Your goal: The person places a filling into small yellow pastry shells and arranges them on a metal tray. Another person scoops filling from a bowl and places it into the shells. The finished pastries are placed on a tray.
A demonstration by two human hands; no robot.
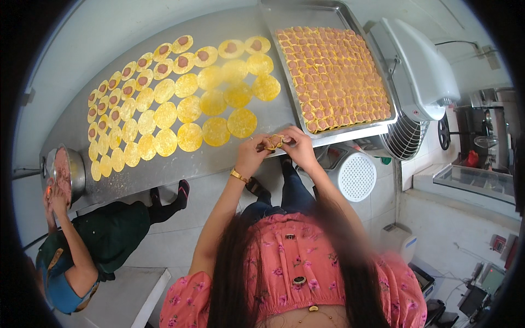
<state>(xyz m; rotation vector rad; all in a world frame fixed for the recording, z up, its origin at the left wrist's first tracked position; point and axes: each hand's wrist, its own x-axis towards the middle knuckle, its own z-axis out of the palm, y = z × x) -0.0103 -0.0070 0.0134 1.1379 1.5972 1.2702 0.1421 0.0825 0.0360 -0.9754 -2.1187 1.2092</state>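
Between my two hands, just past the table's near edge, is a small open-topped dumpling [274,142], a yellow wrapper gathered round pinkish meat filling. My left hand [252,154] pinches it from the left, a gold watch on that wrist. From the other side the fingers of my right hand [298,146] close on it. Ahead and to the left, rows of round yellow wrappers [190,136] lie flat on the metal table [164,180]; those in the far rows carry meat dabs [203,56]. Finished dumplings [336,76] stand packed in the metal tray [314,13] to the right.
At the left, a co-worker [82,257] has both hands at a metal bowl [76,169] of pink meat. A large mixer [415,71] with a wire guard stands beyond the tray. A white perforated stool [357,176] is below the table at my right.
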